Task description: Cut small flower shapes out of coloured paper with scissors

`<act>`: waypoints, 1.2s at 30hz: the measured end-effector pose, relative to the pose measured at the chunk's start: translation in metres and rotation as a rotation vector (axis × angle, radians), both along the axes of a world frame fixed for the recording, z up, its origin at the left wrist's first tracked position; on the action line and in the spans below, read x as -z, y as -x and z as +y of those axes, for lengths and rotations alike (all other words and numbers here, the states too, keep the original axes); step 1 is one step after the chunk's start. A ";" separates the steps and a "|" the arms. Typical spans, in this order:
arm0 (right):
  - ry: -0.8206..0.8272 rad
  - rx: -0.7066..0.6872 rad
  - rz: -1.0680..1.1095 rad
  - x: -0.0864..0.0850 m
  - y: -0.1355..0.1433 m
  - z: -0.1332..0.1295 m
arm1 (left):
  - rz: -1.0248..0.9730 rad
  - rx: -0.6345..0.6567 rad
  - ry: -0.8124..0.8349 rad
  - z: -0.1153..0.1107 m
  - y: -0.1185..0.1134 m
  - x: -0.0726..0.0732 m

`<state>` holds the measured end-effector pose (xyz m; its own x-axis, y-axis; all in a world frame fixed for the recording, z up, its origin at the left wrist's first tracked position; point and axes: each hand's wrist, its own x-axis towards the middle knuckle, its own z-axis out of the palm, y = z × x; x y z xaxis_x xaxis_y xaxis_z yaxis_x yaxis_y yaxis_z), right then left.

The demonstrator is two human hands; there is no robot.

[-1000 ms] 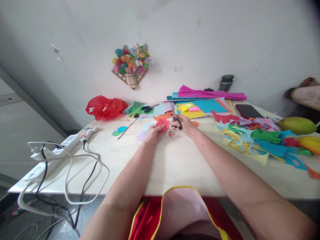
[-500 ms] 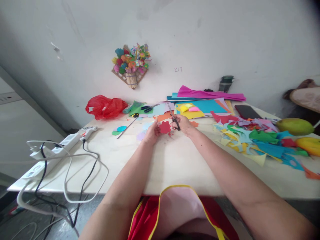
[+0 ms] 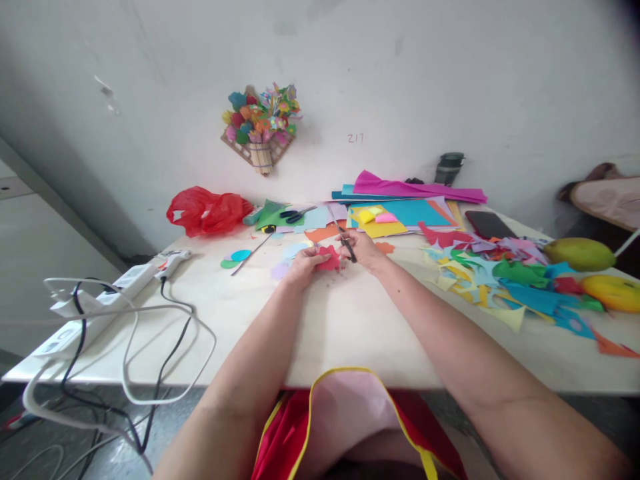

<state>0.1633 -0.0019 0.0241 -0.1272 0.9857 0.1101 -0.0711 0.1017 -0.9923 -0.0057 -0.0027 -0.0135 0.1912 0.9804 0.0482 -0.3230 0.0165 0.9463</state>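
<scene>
Red flower point(image 3: 331, 259) pinched in the left hand point(image 3: 303, 265), scissors point(image 3: 349, 249) held in the right hand point(image 3: 364, 249), over the desk point(image 3: 370, 327).

The flower, apparently thin paper with rounded lobes, is clamped by the left fingers; the dark scissors handles are gripped by the right fingers, the slim metal blades being pointed toward the wall. Whether the flower is touched by the right fingers cannot be told. A lobe could be creased by too tight a pinch, or nicked if the blades were swung across it; the tiny snips point(image 3: 342, 268) beneath could be scattered by a brushing wrist. Curled, matt scraps point(image 3: 520, 272) are heaped on the right.
</scene>
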 end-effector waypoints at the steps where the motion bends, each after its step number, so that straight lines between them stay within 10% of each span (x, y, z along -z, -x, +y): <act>1: -0.008 -0.006 0.008 0.000 0.000 0.000 | -0.011 -0.005 -0.006 0.000 0.000 0.000; 36: -0.045 -0.263 -0.280 0.016 -0.001 -0.003 | -0.360 -0.336 0.095 0.003 -0.011 -0.005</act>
<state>0.1645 -0.0053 0.0083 -0.4067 0.9102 0.0780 0.1721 0.1602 -0.9720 0.0055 0.0007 -0.0083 -0.1479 0.9882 -0.0394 -0.6312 -0.0636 0.7730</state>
